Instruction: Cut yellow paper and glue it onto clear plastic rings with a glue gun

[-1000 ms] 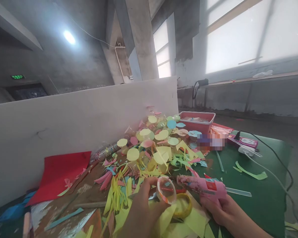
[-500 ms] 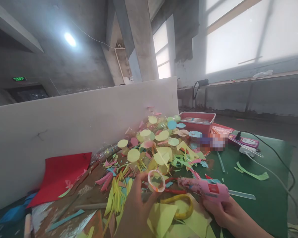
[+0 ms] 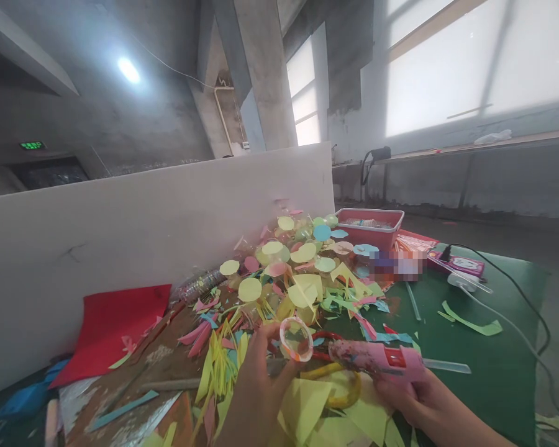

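Now my left grip [image 3: 261, 385] is pinched on a small clear ring [image 3: 295, 339] with an orange-and-pink rim. Thumb and fingertips clasp its edge, and its open face is turned up toward me. My right grip [image 3: 414, 397] is clenched round the handle of a pink glue gun [image 3: 377, 358]. The gun lies nearly level, with its nozzle pointing across at the ring and ending just beside the rim; I cannot tell whether they touch. A clear glue stick [image 3: 447, 366] juts out of the back of the gun, away from my left grip. Between the two grips and a little below them, a yellow hoop [image 3: 342, 391] lies on loose yellow paper pieces [image 3: 307, 403]. A red loop [image 3: 325, 338], maybe a scissors handle, shows just beyond the gun's nozzle. Beyond my left grip spreads a heap of paper discs and strips [image 3: 284, 261] in yellow, pink, green and blue. Beyond that a white board [image 3: 144, 230] stands upright, with a red sheet [image 3: 112, 320] at its foot, well off to the outer side of my left grip. Far ahead of my right grip sits a red basket [image 3: 372, 226]. To that grip's outer side the green surface [image 3: 494, 372] carries a green paper strip [image 3: 470, 326] and a dark cord [image 3: 517, 292].
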Demonstrator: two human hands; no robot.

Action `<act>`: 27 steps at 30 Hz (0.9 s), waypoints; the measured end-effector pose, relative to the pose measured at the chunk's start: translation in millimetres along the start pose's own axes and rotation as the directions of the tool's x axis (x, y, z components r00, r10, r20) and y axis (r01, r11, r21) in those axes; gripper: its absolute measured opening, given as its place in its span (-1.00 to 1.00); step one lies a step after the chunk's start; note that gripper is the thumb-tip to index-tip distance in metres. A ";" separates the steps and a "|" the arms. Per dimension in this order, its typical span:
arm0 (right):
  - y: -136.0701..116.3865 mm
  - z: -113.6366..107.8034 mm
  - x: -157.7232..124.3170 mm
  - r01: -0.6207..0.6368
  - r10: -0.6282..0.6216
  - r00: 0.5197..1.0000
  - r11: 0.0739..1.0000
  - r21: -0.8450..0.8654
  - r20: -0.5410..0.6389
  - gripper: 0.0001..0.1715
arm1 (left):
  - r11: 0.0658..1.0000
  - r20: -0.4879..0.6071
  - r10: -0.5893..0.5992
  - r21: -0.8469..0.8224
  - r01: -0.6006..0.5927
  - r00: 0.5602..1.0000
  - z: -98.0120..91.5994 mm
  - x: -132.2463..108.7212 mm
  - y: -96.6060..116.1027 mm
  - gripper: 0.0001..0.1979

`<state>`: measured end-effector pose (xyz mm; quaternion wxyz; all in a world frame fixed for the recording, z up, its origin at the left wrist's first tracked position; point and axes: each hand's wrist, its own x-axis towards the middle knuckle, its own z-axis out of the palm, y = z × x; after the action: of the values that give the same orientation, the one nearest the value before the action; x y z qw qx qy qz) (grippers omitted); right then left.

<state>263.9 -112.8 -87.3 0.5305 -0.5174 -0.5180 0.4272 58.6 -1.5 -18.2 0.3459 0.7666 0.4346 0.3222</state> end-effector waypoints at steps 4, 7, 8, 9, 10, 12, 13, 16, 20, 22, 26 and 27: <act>-2.0 0.7 0.9 -0.009 0.009 1.000 1.000 -0.003 0.002 -0.38 | 1.000 0.005 0.007 -0.008 -0.007 1.000 0.7 0.7 -2.5 -0.61; -0.9 0.1 0.9 -0.002 0.001 1.000 1.000 0.029 0.021 -0.45 | 1.000 0.003 0.015 -0.008 -0.015 1.000 0.9 1.1 -4.5 -0.62; -0.7 -0.1 0.8 0.006 -0.007 1.000 0.999 0.036 0.026 -0.46 | 1.000 0.002 0.014 -0.007 -0.014 1.000 0.9 1.1 -5.0 -0.63; -0.8 -0.4 0.7 0.015 -0.016 0.999 0.999 0.036 0.028 -0.47 | 1.000 0.002 0.013 -0.007 -0.013 1.000 0.7 1.1 -5.4 -0.64; -0.9 -0.6 0.6 0.016 -0.017 0.999 0.999 0.028 0.030 -0.46 | 1.000 0.004 0.012 -0.005 -0.012 1.000 0.6 1.0 -5.7 -0.65; -1.1 -0.8 0.5 0.001 -0.001 1.000 1.000 0.001 0.016 -0.44 | 1.000 0.003 0.008 0.000 -0.008 1.000 0.3 0.6 -5.8 -0.65; -1.0 -0.7 0.5 -0.008 0.008 1.000 1.000 -0.013 -0.002 -0.43 | 1.000 0.003 0.008 -0.002 -0.008 1.000 0.2 0.4 -5.7 -0.64; 1.6 -0.3 0.8 -0.005 0.004 1.000 1.000 -0.027 -0.026 -0.41 | 1.000 0.007 0.007 -0.024 -0.007 1.000 0.3 0.2 -4.8 -0.65; 7.5 -0.1 0.6 -0.007 0.006 0.999 1.000 -0.028 -0.037 -0.42 | 0.999 0.019 -0.014 -0.046 0.015 1.000 -0.2 2.1 -5.2 -0.64; 9.3 -0.1 0.4 -0.007 0.005 0.998 1.000 -0.023 -0.060 -0.43 | 0.999 0.014 -0.018 -0.041 0.018 1.000 -1.0 3.5 -6.4 -0.63; 6.7 0.5 0.1 0.001 -0.001 0.994 1.000 -0.005 -0.110 -0.43 | 1.000 0.003 -0.001 0.005 0.001 1.000 -1.2 4.7 -10.5 -0.62; 5.3 0.6 -0.1 -0.010 0.008 0.993 1.000 -0.012 -0.118 -0.41 | 1.000 0.008 0.014 0.019 -0.014 1.000 -0.6 4.6 -11.9 -0.62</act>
<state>263.8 -112.3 -92.6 0.5548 -0.5474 -0.4863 0.3950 54.7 7.3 -26.6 0.3381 0.7740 0.4310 0.3174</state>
